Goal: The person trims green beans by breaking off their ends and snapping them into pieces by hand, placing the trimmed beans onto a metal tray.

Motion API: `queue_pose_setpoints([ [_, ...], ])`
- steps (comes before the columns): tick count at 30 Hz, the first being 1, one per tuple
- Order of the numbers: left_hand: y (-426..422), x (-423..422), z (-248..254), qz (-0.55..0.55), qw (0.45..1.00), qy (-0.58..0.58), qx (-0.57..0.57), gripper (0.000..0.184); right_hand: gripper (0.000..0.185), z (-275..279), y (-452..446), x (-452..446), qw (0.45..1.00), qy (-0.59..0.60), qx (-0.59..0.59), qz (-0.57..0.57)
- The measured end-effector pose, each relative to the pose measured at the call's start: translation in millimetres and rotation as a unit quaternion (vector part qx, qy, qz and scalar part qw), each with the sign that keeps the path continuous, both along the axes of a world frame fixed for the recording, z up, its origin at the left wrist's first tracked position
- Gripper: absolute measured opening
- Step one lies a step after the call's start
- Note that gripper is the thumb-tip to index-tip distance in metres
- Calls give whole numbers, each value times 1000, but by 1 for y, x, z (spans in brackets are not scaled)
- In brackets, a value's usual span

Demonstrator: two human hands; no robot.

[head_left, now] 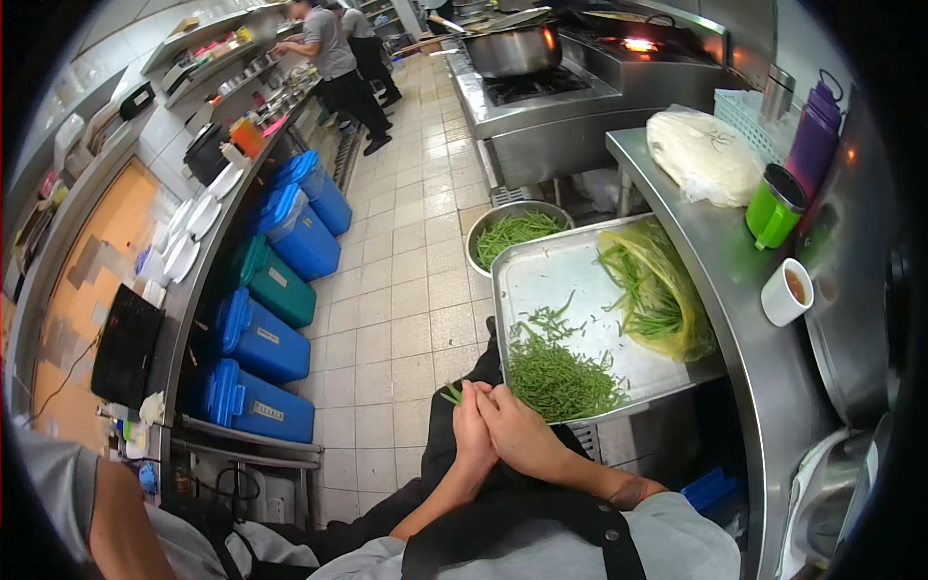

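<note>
My left hand [473,431] and my right hand [519,435] are together above my lap, at the near left corner of a metal tray [549,266]. Green bean tips [449,393] stick out to the left of my left fingers. My right fingers are closed against the left hand; what they hold, if anything, is hidden. A pile of short cut green pieces [565,381] lies in the tray's near part. On the tray's right side, an open yellow plastic bag [684,314] holds long green beans. Behind the tray, a round metal bowl [471,243] contains more beans.
At the right, a steel counter [710,251] bears a white bag, bottles, a green mug and a white cup. Blue bins [302,237] and a green bin [277,280] line the left. A large pot [512,50] sits on the stove. Two people stand at the back left; another person's arm [121,512] is near left.
</note>
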State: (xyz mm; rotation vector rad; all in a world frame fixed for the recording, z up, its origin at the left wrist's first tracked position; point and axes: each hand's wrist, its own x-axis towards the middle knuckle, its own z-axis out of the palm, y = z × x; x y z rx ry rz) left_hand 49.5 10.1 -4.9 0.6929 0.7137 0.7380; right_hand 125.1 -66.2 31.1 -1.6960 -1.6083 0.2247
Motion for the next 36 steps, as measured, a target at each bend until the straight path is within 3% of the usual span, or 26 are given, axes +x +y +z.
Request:
queue_pose_setpoints([
  [4, 19, -12, -21, 47, 998, -11, -27, 29, 39, -7, -5, 0, 990, 105, -65, 64],
  [8, 36, -32, -20, 13, 1000, -7, -18, 26, 31, -8, -15, 16, 990, 122, 17, 66],
  [11, 36, -41, -11, -82, 995, 33, -47, 25, 26, 15, -18, 24, 902, 421, -97, 21],
  [15, 18, -47, -12, -230, 965, -15, -123, 18, 30, 3, -1, 12, 797, 600, 44, 48],
  [17, 0, -40, 4, -215, 969, 13, -118, 20, 26, 2, 3, 1, 840, 542, 18, 25],
  [20, -7, -44, -11, -166, 979, 41, -108, 22, 22, -10, 3, -11, 934, 357, 23, 6],
  [24, -4, -59, -27, -193, 974, 7, -118, 23, 22, -25, -1, -9, 977, 209, -46, -13],
  [27, -8, -64, -25, -198, 973, 2, -116, 24, 23, -28, -6, -5, 966, 221, -136, 5],
  [30, -14, -71, -22, -229, 960, -56, -153, 24, 26, 8, -6, -6, 907, 309, -284, 38],
  [33, -16, -76, -12, -266, 943, -65, -192, 22, 43, -12, -5, -5, 936, 269, -210, 88],
  [36, -17, -75, 0, -310, 928, -69, -196, 23, 66, -14, -1, -3, 906, 392, -82, 134],
])
